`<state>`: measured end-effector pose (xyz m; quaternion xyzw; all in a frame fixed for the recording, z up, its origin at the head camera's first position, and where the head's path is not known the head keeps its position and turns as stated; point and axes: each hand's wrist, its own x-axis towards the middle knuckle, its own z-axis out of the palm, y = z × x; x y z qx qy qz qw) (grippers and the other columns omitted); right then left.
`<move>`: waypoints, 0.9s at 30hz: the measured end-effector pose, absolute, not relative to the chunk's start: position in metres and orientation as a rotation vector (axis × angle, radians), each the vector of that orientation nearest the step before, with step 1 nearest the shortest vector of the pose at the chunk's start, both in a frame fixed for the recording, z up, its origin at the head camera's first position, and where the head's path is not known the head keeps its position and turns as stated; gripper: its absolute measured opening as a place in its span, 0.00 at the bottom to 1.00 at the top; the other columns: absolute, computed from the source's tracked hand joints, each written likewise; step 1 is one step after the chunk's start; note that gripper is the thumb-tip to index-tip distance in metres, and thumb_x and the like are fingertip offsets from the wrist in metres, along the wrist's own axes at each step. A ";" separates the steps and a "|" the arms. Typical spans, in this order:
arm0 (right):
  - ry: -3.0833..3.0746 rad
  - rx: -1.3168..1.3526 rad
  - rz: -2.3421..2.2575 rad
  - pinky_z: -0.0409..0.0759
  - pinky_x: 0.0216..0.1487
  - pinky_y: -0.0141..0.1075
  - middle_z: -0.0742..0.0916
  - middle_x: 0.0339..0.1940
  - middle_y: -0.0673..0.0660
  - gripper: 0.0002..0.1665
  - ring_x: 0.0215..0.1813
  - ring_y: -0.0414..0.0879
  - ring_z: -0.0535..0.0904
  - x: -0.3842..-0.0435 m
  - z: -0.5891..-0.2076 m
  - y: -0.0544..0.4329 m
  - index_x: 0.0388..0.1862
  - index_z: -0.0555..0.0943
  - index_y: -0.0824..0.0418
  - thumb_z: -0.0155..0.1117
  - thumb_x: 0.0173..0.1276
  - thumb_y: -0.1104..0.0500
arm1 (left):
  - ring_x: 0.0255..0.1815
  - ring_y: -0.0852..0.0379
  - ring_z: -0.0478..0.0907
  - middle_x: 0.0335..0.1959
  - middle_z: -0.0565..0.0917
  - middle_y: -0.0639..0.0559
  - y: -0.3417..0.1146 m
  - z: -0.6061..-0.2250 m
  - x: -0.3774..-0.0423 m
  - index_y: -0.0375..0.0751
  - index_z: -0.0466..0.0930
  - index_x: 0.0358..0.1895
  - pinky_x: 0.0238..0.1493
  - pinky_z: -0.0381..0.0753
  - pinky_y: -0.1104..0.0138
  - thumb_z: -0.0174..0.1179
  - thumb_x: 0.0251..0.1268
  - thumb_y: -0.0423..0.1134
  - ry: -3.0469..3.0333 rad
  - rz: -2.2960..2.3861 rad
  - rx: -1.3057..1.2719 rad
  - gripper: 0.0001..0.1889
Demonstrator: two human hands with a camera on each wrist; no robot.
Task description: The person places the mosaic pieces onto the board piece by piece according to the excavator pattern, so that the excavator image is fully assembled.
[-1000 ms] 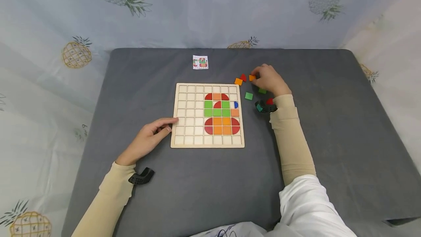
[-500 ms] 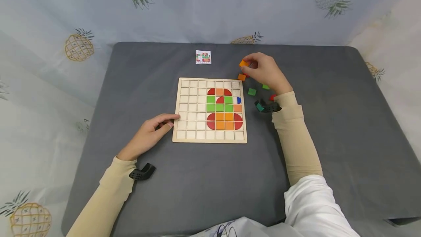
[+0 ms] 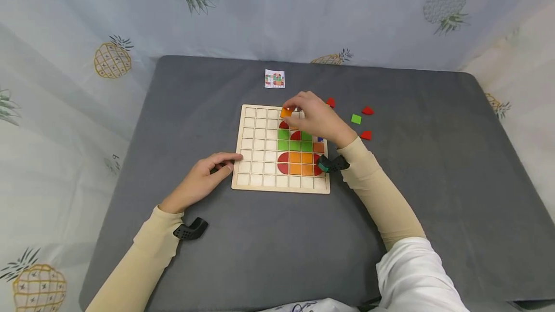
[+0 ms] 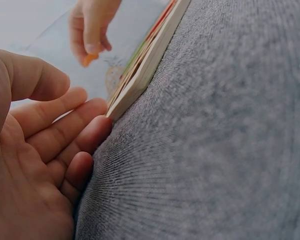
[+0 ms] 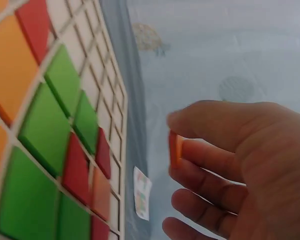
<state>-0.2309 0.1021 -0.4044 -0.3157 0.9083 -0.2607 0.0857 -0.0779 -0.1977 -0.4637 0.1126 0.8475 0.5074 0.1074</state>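
My right hand (image 3: 318,117) pinches an orange square tile (image 3: 285,112) between thumb and fingers, over the upper part of a wooden grid board (image 3: 253,167). From the right wrist the tile (image 5: 175,150) is seen edge-on, apart from the board. Red rounded, green and orange tiles fill several cells on the board's right half; the hand covers some of them. My left hand (image 3: 199,179) touches the board's left edge with its fingertips. In the left wrist view, the fingers (image 4: 65,120) are loosely bent, and none wraps round the board.
A small printed card (image 3: 275,79) with a coloured pattern lies behind the board. Right of the board are loose tiles: a green square (image 3: 356,119) and red pieces (image 3: 367,110). A grey cloth (image 3: 260,244) covers the table, and a pineapple-print curtain (image 3: 368,13) hangs behind.
My right hand has lifted the orange tile from the loose pieces and carried it left over the board's top rows. My left hand stays at the board's edge.
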 end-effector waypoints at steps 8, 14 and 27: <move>2.686 -1.090 -0.597 0.70 0.51 0.44 0.85 0.47 0.56 0.22 0.48 0.52 0.71 -0.224 -0.420 0.078 0.57 0.85 0.59 0.69 0.70 0.48 | 0.45 0.56 0.76 0.59 0.83 0.50 -0.201 -0.460 -0.078 0.51 0.81 0.65 0.49 0.74 0.71 0.54 0.79 0.40 2.508 1.458 0.301 0.17; 2.684 -1.128 -0.541 0.71 0.56 0.45 0.86 0.52 0.55 0.20 0.52 0.52 0.74 -0.221 -0.432 0.074 0.57 0.85 0.58 0.69 0.71 0.50 | 0.46 0.55 0.76 0.61 0.83 0.50 -0.198 -0.464 -0.078 0.49 0.81 0.65 0.49 0.74 0.71 0.54 0.79 0.40 2.485 1.477 0.321 0.17; 2.665 -1.167 -0.426 0.72 0.61 0.47 0.85 0.58 0.56 0.23 0.56 0.53 0.74 -0.216 -0.435 0.070 0.61 0.84 0.56 0.67 0.71 0.49 | 0.47 0.58 0.76 0.62 0.82 0.49 -0.199 -0.467 -0.077 0.47 0.80 0.65 0.50 0.74 0.71 0.54 0.79 0.38 2.493 1.493 0.364 0.17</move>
